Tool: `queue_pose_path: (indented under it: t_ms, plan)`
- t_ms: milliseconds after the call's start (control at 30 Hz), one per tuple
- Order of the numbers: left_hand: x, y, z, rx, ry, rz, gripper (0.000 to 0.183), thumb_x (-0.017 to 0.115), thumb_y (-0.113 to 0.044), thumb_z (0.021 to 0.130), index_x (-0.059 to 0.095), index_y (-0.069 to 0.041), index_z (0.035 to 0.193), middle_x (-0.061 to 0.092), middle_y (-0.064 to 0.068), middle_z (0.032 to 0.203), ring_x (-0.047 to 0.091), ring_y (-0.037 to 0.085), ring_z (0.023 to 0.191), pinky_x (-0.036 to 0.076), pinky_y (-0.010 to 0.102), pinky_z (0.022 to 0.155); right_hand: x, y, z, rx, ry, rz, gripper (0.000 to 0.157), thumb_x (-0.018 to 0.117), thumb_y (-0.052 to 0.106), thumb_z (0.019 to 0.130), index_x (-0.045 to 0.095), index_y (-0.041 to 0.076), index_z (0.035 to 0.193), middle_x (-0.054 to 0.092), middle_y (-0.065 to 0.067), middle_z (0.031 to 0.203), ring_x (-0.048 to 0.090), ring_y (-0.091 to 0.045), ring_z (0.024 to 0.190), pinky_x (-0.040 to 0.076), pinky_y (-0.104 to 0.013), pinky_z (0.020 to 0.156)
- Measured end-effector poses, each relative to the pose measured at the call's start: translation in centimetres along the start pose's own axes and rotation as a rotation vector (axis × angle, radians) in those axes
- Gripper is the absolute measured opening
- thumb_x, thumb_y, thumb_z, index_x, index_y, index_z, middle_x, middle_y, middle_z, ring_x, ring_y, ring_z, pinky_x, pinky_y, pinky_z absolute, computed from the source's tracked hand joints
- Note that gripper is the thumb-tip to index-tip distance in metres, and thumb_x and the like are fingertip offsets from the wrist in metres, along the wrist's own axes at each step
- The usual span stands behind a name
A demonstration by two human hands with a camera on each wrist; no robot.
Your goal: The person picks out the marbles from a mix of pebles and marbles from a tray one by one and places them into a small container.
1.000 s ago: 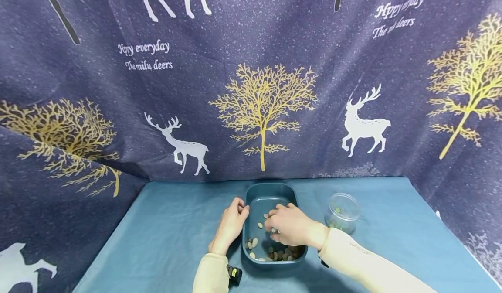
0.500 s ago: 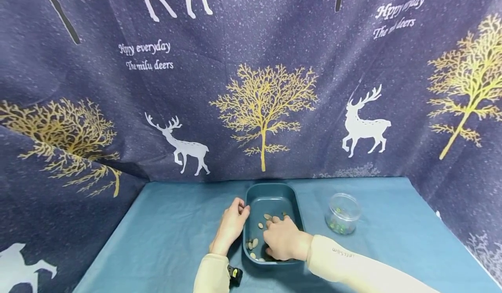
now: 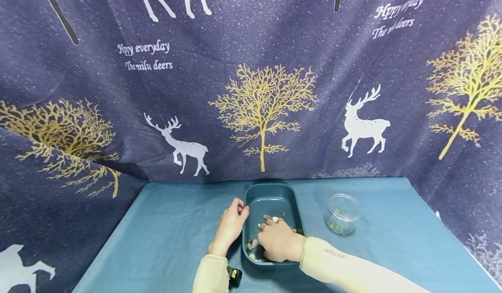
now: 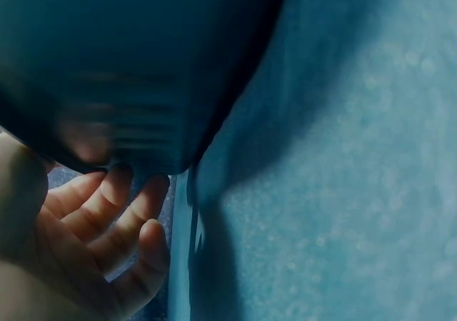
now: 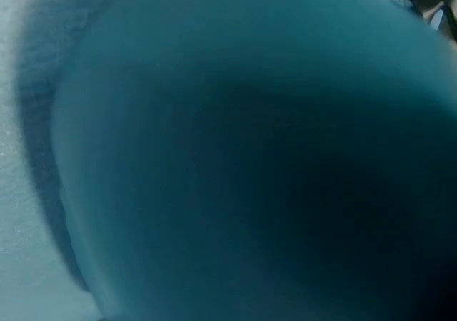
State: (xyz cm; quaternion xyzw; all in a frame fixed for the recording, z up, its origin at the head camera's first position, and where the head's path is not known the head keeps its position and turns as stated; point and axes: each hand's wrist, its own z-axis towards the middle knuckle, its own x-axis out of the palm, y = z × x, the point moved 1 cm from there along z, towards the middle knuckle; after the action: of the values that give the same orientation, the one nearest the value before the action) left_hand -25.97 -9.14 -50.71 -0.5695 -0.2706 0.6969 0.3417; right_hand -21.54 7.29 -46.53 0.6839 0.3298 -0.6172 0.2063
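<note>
A deep dark-teal plastic box (image 3: 274, 199) stands on the cloth, with pale oval pebble-like pieces (image 3: 254, 243) scattered over its bottom. My right hand (image 3: 278, 240) reaches down inside it, fingers bent toward the bottom; the palm hides what the fingertips touch. A white piece (image 3: 275, 219) lies just beyond these fingers. At the box's left side, my left hand (image 3: 230, 223) holds the rim, its bent fingers (image 4: 118, 214) against the outer wall in the left wrist view. The right wrist view is filled by the box's dark outer wall (image 5: 178, 157).
To the right of the box stands a clear round jar (image 3: 342, 214) with small green pieces inside. A teal cloth (image 3: 176, 232) covers the table, and a dark blue curtain (image 3: 235, 153) printed with deer and trees hangs behind it.
My right hand has dropped lower into the box and shifted toward its left and near side, uncovering the jar more fully. My left hand stays at the rim.
</note>
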Motion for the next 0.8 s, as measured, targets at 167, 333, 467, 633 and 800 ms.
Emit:
queue_pose_path:
  t_ms: [167,333,467,633,800]
  plan:
    - [0.14,-0.03,0.04,-0.006,0.008,-0.001,0.010,0.057,-0.024,0.099,0.052,-0.015,0.098,0.058,-0.005,0.081,0.052,0.012,0.066,0.042,0.033,0.062,-0.23,-0.51,-0.10,-0.051,-0.010,0.037,0.012,0.077,0.030,0.080,0.067,0.026,0.074,0.062,0.002,0.115,0.052,-0.026,0.113,0.044,-0.047,0.084]
    - [0.12,0.02,0.13,-0.010,-0.009,0.007,0.011,0.057,-0.025,0.099,0.052,-0.017,0.096,0.058,-0.005,0.080,0.052,0.012,0.066,0.042,0.033,0.062,-0.32,-0.52,-0.20,-0.080,-0.017,0.075,0.027,0.076,0.026,0.082,0.056,0.029,0.064,0.050,0.009,0.088,0.049,-0.018,0.092,0.042,-0.042,0.077]
    - [0.11,0.10,0.16,-0.011,-0.005,0.006,0.011,0.056,-0.027,0.099,0.052,-0.017,0.096,0.057,-0.005,0.080,0.052,0.012,0.065,0.042,0.033,0.062,-0.27,-0.24,-0.31,-0.083,0.001,0.088,0.028,0.077,0.024,0.082,0.054,0.029,0.066,0.044,0.010,0.082,0.037,-0.014,0.078,0.039,-0.039,0.076]
    - [0.14,0.18,0.20,-0.014,-0.006,0.003,0.011,0.057,-0.026,0.099,0.052,-0.017,0.096,0.057,-0.005,0.080,0.052,0.013,0.065,0.042,0.033,0.062,-0.36,-0.19,-0.38,-0.077,-0.002,0.093,0.030,0.077,0.024,0.082,0.052,0.029,0.066,0.042,0.011,0.081,0.036,-0.013,0.078,0.038,-0.039,0.075]
    - [0.17,0.15,0.26,-0.022,0.000,0.003,0.011,0.057,-0.026,0.099,0.052,-0.017,0.096,0.058,-0.006,0.080,0.052,0.013,0.064,0.041,0.033,0.061,-0.68,-0.44,-0.53,-0.077,-0.047,0.124,0.028,0.078,0.027,0.081,0.054,0.030,0.068,0.044,0.013,0.083,0.041,-0.014,0.085,0.036,-0.037,0.073]
